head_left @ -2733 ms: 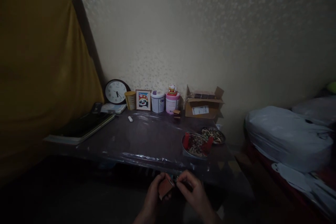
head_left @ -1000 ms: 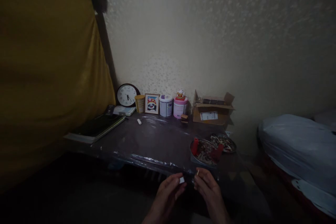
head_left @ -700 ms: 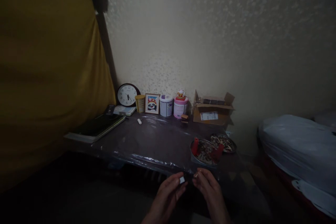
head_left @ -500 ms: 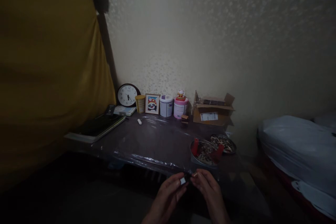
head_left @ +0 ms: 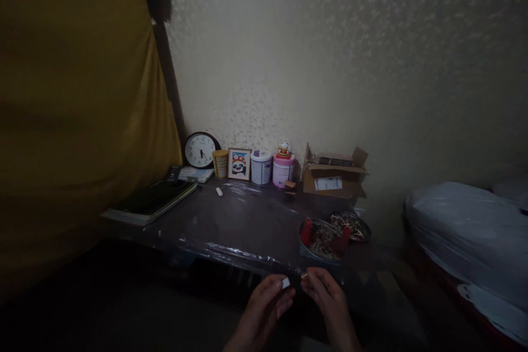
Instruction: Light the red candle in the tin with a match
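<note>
Head camera: the left hand (head_left: 262, 303) pinches a small white thing (head_left: 285, 282), the right hand (head_left: 329, 295) pinches a tiny stick (head_left: 304, 275), and just past that grip a bowl (head_left: 315, 254) holds bits (head_left: 322, 241) and red pieces (head_left: 306, 231).

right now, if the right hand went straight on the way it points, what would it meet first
The right hand would likely meet the table at its near edge first, though depth and height are unclear, so it might pass above.

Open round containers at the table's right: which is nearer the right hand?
The front container, with a red upright piece at its left; the back container sits behind it, farther from the right hand.
</note>
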A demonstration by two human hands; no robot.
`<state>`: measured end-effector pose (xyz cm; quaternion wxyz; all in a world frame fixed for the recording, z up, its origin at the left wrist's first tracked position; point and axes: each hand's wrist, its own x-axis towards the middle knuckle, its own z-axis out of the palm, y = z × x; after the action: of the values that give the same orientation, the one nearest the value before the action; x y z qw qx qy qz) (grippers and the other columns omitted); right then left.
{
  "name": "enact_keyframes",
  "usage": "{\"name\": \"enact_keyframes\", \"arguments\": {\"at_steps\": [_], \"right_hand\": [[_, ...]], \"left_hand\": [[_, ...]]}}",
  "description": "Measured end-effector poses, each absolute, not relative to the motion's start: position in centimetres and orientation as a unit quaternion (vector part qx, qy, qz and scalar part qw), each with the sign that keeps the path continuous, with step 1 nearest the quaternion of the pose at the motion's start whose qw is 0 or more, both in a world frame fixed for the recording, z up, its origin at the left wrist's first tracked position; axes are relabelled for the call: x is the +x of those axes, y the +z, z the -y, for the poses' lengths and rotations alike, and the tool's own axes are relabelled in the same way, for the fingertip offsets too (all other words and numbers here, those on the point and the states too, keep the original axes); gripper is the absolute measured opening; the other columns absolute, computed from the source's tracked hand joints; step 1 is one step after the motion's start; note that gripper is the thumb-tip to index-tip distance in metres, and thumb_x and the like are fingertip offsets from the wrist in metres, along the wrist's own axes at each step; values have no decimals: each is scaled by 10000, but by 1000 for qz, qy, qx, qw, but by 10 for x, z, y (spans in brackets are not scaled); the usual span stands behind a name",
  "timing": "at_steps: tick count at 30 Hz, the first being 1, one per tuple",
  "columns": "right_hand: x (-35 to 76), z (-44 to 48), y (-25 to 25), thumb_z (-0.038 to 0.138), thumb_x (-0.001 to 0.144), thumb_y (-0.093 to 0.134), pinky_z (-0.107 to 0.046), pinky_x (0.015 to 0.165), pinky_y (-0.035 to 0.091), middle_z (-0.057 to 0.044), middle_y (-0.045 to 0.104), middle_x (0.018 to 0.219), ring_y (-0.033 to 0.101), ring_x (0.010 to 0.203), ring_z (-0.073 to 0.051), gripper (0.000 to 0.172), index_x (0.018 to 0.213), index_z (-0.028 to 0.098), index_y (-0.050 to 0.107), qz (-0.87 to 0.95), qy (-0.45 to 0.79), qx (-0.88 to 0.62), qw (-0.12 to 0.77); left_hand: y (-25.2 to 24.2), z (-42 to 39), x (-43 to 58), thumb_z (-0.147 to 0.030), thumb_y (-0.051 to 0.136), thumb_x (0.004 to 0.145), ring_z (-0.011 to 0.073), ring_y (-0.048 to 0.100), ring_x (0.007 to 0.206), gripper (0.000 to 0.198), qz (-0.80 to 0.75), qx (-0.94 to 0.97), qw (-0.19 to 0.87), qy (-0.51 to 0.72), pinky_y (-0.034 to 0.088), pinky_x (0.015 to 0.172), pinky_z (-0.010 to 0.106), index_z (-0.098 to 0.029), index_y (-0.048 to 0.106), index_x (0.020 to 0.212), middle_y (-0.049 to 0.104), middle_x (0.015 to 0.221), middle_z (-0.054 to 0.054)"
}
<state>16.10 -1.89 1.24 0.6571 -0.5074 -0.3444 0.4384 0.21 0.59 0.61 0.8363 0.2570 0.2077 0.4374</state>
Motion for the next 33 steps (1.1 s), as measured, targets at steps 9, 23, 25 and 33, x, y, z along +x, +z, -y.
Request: {"name": "enact_keyframes", "arguments": {"at_steps": [9,23,25,33], "right_hand": [[161,20,14,438,619,743,-296,727,522,-14,691,737,651,732,-192,280,724,190,668,333,434,-507,666],[155,20,21,456,722,635,-306,675,501,-27,677,702,639,690,-198,275,722,181,625,420,275,-565,655],[152,22,21,412,759,608,-293,675,495,-22,675,725,637,700,-189,222,748,191,622,455,218,-575,644],[144,29,21,211,836,520,-308,777,492,-39,695,855,638,830,-187,128,864,246,640,619,56,-544,564]], "left_hand": [[4,-5,3,-209,688,691,207,608,927,179,-215,267,817,463,431,883,341,-159,706,862,691,911,71],[10,-10,10,-295,755,599,202,645,818,231,-274,277,785,482,458,836,355,-163,694,779,717,816,61],[11,-11,11,-299,753,602,193,645,808,223,-280,277,778,489,466,805,329,-164,689,767,717,808,57],[13,-11,15,-324,752,604,156,622,742,229,-279,287,768,500,455,730,257,-160,681,748,704,751,43]]}}
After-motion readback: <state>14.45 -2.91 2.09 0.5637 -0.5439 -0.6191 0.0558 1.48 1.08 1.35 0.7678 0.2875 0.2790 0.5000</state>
